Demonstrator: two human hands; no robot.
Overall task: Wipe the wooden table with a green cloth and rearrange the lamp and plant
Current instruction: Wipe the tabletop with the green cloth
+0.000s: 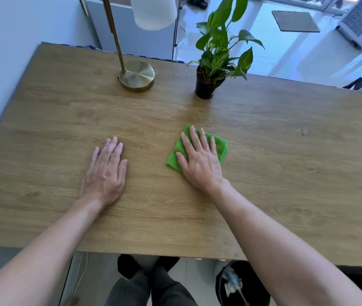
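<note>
A folded green cloth (220, 146) lies on the wooden table (286, 164), a little right of centre. My right hand (199, 160) presses flat on top of it, fingers spread. My left hand (106, 171) rests flat on bare wood to the left, holding nothing. At the far edge stands a brass lamp, with its round base (137, 76) left of centre, its stem leaning up to a white shade (153, 12). To the lamp's right is a leafy plant (219, 49) in a black pot (205, 87).
A wall runs along the table's left side. Beyond the far edge are a white cabinet (109, 23) and pale floor with a mat (294, 21). Under the near edge are my legs and a black bin (241, 286).
</note>
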